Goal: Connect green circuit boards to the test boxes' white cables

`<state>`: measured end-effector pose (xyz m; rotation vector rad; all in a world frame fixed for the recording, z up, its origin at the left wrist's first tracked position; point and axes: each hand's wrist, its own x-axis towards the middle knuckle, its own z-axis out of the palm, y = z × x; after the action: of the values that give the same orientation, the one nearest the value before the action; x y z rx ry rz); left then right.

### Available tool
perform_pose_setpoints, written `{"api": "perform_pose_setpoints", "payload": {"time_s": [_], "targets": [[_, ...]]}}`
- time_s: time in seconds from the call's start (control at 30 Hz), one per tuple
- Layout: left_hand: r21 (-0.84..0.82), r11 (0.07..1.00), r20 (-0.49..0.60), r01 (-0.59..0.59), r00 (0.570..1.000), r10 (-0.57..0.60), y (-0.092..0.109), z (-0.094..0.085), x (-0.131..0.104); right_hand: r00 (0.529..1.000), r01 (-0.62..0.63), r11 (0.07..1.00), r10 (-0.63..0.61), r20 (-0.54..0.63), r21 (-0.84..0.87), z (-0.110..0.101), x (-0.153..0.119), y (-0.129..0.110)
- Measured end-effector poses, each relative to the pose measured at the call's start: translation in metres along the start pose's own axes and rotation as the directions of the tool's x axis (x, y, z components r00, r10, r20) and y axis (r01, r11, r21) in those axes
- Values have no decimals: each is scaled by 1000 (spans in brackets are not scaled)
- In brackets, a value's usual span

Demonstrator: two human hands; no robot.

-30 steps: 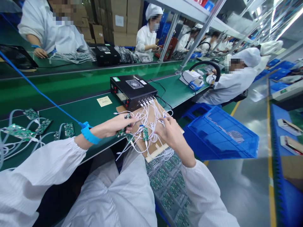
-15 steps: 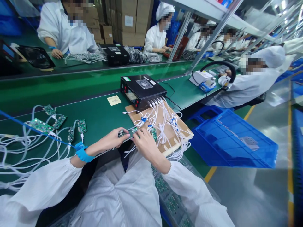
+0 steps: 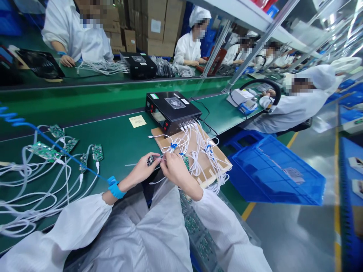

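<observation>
My left hand (image 3: 144,168) is closed on a small circuit board (image 3: 150,161), partly hidden by the thumb and fingers. A blue strap with a coiled blue cord circles that wrist. My right hand (image 3: 174,166) is pinched at the board's right end, its fingertips meeting the left hand's. What lies between those fingertips is too small to make out. Just beyond the right hand, another green board (image 3: 186,161) rests on a cardboard sheet (image 3: 218,160) among white cables (image 3: 195,160). These cables run from a black test box (image 3: 173,109).
At left lie several green boards (image 3: 45,151) plugged into tangled white cables (image 3: 25,204). A yellow note (image 3: 137,121) is on the green bench. A blue bin (image 3: 278,170) stands right, and trays of boards (image 3: 204,241) lie beside my lap. Co-workers in white sit across and at right.
My left forearm has shifted right and the hands have drawn closer together. My right fingers have tightened into a pinch at the board. The view has tilted slightly.
</observation>
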<state>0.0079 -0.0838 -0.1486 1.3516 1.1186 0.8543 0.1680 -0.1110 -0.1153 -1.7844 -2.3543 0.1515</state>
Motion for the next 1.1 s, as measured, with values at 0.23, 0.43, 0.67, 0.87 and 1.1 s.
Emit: {"api": "perform_pose_setpoints", "payload": {"time_s": [0.23, 0.43, 0.67, 0.87, 1.1], "targets": [[-253, 963, -84, -88, 994, 69, 0, 41, -8, 997, -57, 988, 64, -45, 143, -10, -4, 7], [-249, 954, -212, -167, 970, 115, -15, 51, -10, 996, 90, 979, -87, -24, 181, -16, -5, 13], [-237, 958, -325, -160, 943, 77, -33, 64, -6, 987, 125, 988, -133, 87, 93, -19, -2, 9], [-272, 954, -331, -124, 943, 28, -27, 64, -8, 969, 222, 962, -236, 73, 156, -20, -5, 8], [-253, 956, -330, -147, 942, 58, -16, 60, -12, 954, 96, 975, -33, -297, 199, -31, -43, 13]]}}
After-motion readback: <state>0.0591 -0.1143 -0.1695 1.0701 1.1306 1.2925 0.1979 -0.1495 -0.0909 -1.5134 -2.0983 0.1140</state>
